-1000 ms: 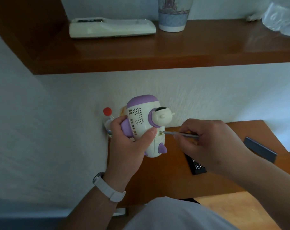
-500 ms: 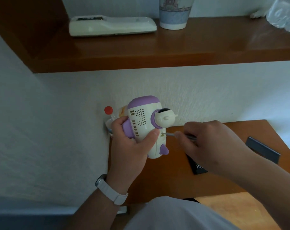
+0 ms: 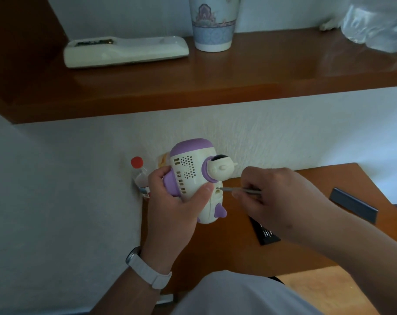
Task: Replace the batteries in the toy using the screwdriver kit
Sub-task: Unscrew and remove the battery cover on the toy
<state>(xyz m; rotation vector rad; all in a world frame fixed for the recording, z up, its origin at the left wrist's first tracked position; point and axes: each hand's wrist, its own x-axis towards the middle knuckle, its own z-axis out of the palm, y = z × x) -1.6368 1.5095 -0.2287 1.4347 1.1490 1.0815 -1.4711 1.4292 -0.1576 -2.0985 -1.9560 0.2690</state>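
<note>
A person works on a white-and-purple toy (image 3: 194, 178) above a small wooden table (image 3: 215, 251) set against a white wall; at far left a red-capped bottle (image 3: 140, 176) stands in the corner just behind the left hand (image 3: 172, 208), whose grip is closed around the toy's body, thumb pressed across its vented side, holding it clear of the table; in the middle, the tip of a slim metal screwdriver (image 3: 238, 189) sits in a small recess on the toy's lower side, just under its round head; the right hand (image 3: 277, 201) pinches the shaft, its grip closed on the tool; partly hidden under that hand lies the dark tray of the screwdriver kit (image 3: 266, 235), with what looks like its lid (image 3: 354, 209) lying apart near the table's right edge. By the look of it the job is at an early stage: the screw is being worked, no battery cover is seen off, and no batteries, old or new, are in sight; whether the screw is going out or in cannot be told; opening, swapping and closing appear to be left.
</note>
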